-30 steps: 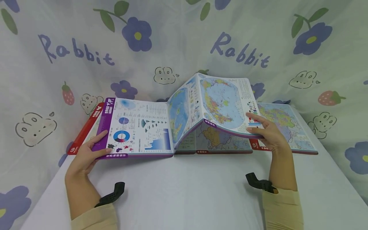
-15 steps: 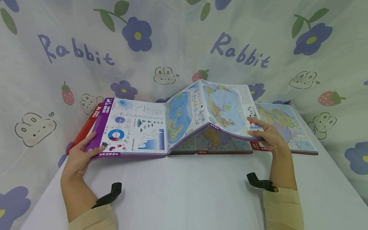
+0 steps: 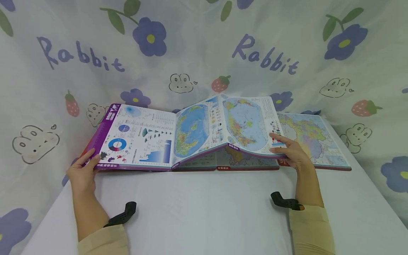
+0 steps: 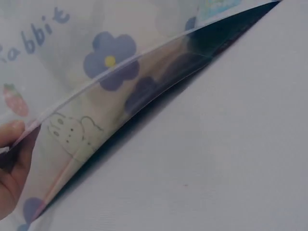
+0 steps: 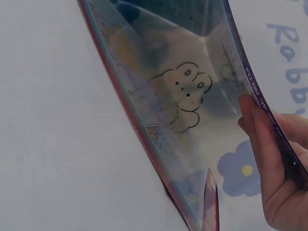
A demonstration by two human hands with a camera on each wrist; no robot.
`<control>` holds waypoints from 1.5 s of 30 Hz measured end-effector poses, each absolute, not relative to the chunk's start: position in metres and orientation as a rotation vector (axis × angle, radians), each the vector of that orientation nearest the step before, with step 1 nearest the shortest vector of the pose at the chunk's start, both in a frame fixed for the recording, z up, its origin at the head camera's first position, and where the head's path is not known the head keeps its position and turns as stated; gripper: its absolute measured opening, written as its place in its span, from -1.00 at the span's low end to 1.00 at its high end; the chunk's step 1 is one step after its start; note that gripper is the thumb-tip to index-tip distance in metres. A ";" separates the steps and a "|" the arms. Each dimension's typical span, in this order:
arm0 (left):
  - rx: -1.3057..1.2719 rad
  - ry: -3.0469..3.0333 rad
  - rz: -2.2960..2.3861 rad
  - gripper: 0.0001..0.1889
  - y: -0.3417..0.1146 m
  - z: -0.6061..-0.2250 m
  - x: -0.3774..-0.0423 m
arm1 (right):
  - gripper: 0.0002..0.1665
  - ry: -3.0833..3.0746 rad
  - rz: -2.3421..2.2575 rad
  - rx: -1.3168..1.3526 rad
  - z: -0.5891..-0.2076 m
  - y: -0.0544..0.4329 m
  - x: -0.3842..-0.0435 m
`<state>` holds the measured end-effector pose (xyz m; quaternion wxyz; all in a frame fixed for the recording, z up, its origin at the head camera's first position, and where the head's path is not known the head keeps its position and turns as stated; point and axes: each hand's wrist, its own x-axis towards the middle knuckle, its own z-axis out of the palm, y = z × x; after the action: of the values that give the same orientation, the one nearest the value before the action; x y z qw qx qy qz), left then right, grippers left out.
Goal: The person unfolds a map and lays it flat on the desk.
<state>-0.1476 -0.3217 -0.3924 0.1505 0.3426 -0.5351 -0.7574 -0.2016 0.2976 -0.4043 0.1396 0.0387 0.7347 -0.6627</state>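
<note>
A purple-edged folding map is spread in a zigzag, with charts on its left panel and blue world maps on the others. My left hand pinches its lower left corner between thumb and fingers. At the other end, my right hand pinches the lower right corner, thumb below and fingers behind in the right wrist view. The fold between the two right panels stands raised like a ridge. Under it lies a red-edged map, largely covered, its right panel showing. Both wrist views look into the gap between the two maps.
A white-covered table spreads in front of the maps. Behind stands a fabric backdrop printed with flowers, rabbits and strawberries. A black wrist mount sits on the left forearm and another mount on the right.
My left hand has moved left, drawing the purple-edged map's left end with it and over the red strip beneath. The raised fold has sunk lower and flattened. My right hand has dropped slightly.
</note>
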 end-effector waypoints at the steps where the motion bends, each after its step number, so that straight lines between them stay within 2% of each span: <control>1: 0.996 -1.495 -2.164 -0.51 -0.322 -0.393 -0.149 | -0.15 2.113 -1.917 0.114 -0.405 0.296 -0.202; 5: 1.019 -1.421 -2.134 -0.55 -0.325 -0.398 -0.155 | -0.15 2.101 -1.914 0.135 -0.408 0.296 -0.204; 13: 1.029 -1.553 -2.060 -0.21 -0.326 -0.403 -0.156 | -0.16 2.104 -1.854 0.147 -0.414 0.293 -0.205; 20: 1.001 -1.656 -1.931 -0.28 -0.335 -0.415 -0.160 | -0.17 2.073 -1.864 0.152 -0.425 0.291 -0.207; 30: 1.136 -1.554 -1.916 -0.30 -0.348 -0.427 -0.164 | -0.14 2.192 -1.725 0.115 -0.436 0.294 -0.208; 40: 1.182 -1.838 -1.902 -0.09 -0.358 -0.429 -0.161 | -0.11 2.272 -1.612 0.059 -0.443 0.291 -0.208; 45: 1.189 -1.804 -1.899 -0.09 -0.357 -0.429 -0.163 | -0.12 2.300 -1.581 0.007 -0.443 0.295 -0.207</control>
<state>-0.1630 -0.3565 -0.4294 0.1322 0.4096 -0.6216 -0.6545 -0.2074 0.2950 -0.4428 0.1742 0.0026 0.8115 -0.5578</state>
